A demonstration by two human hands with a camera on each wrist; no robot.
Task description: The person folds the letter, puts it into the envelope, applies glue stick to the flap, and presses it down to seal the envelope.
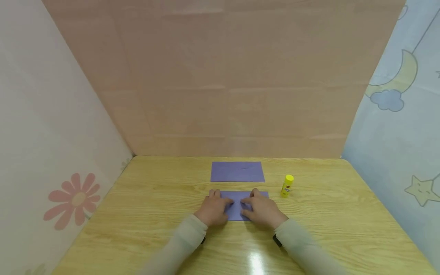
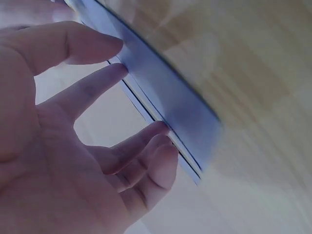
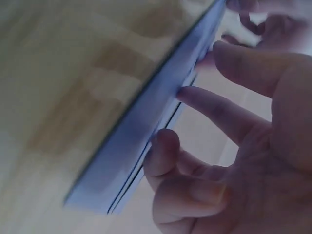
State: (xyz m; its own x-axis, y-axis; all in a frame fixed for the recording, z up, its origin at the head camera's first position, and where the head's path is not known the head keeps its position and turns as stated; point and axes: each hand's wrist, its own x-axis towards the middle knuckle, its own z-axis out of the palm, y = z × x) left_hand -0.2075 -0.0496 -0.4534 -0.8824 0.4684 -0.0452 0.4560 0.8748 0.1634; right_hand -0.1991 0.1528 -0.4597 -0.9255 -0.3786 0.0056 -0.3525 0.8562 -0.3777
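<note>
A folded purple paper lies on the wooden table in front of the person, with a short dark line near its middle. My left hand rests on its left part. On the right part lies my right hand, its fingertips turned toward the left ones. In the left wrist view, thumb and index fingertips touch the paper, whose layered edge faces the palm. The right wrist view shows the index finger extended against the paper and the other fingers bent.
Beyond the hands lies a second purple paper, flat on the table. To the right stands a yellow glue stick. A brown sheet hangs behind the table, with patterned panels on both sides.
</note>
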